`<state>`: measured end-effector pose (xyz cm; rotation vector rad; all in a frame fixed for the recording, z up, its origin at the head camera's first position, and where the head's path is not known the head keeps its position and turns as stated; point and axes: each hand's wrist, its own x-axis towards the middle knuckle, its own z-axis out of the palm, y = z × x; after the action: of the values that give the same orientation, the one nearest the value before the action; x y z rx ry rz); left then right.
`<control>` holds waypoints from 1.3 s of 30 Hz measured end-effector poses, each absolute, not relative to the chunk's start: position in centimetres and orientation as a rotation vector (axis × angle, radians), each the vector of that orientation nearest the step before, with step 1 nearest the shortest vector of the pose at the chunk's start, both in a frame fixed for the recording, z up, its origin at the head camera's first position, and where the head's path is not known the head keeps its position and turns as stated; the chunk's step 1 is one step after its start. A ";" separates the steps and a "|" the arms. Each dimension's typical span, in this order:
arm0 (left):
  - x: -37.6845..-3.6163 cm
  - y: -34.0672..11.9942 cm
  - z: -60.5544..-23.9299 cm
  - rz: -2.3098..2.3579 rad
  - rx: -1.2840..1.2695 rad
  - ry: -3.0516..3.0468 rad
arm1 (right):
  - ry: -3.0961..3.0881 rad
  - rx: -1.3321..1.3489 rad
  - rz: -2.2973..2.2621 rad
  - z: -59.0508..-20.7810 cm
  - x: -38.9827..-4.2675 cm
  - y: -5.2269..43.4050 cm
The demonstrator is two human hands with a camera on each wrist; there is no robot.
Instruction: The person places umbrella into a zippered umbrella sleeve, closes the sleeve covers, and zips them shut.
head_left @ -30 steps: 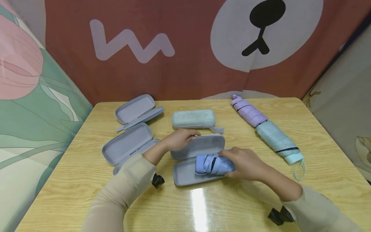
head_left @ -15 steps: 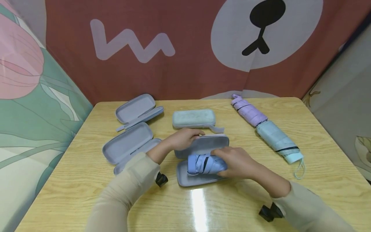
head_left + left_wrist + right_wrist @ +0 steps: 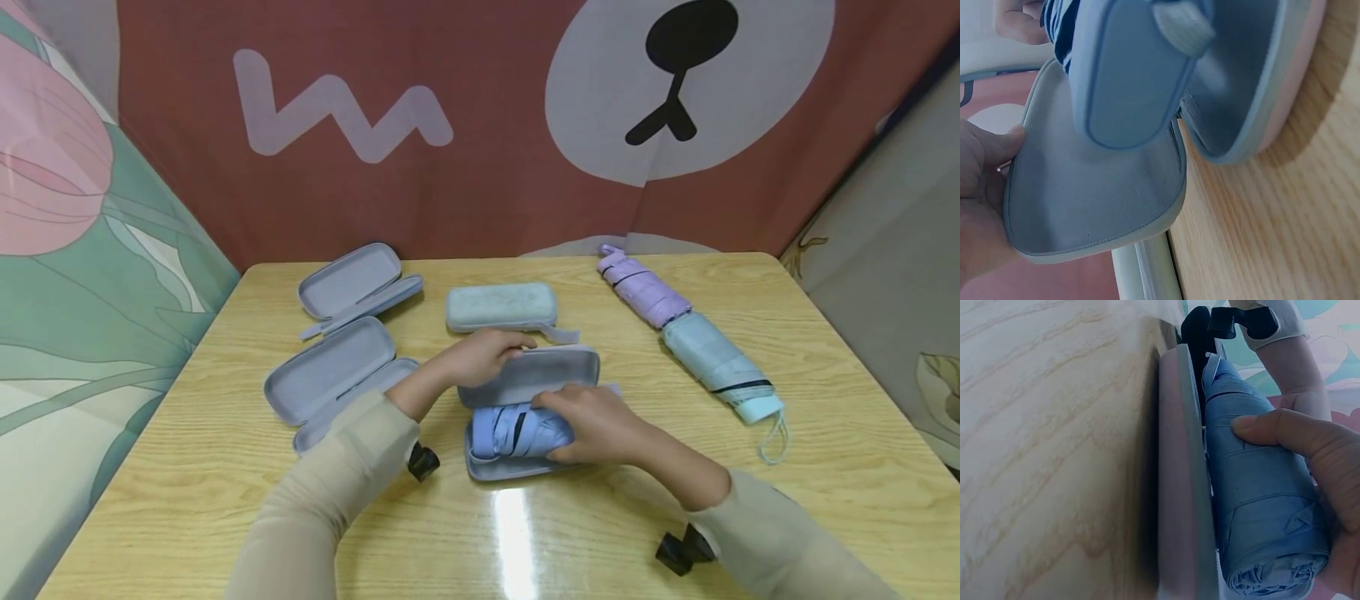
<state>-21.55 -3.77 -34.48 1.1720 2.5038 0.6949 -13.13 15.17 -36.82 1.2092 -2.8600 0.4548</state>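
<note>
Wooden bench, four cases, three umbrellas.
Right hand grips the rolled, black-banded blue umbrella; left hand pinches a lid.

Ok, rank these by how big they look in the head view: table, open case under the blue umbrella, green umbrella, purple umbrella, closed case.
1. Table
2. Open case, lid and base together
3. Green umbrella and closed case: too alike to rank, though the umbrella looks longer
4. Purple umbrella
</note>
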 end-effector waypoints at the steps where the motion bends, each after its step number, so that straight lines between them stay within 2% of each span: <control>1: -21.6 -3.7 -34.5 0.697 1.170 2.502 | -2.864 1.208 0.461 -36.9 -13.1 15.1; 39: -22.5 -3.3 -34.6 0.703 1.240 2.512 | -2.824 1.293 0.677 -39.9 -14.4 15.3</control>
<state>-22.46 -3.26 -34.63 1.2401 2.5118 0.7029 -14.36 15.28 -39.90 1.2927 -2.8243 0.6767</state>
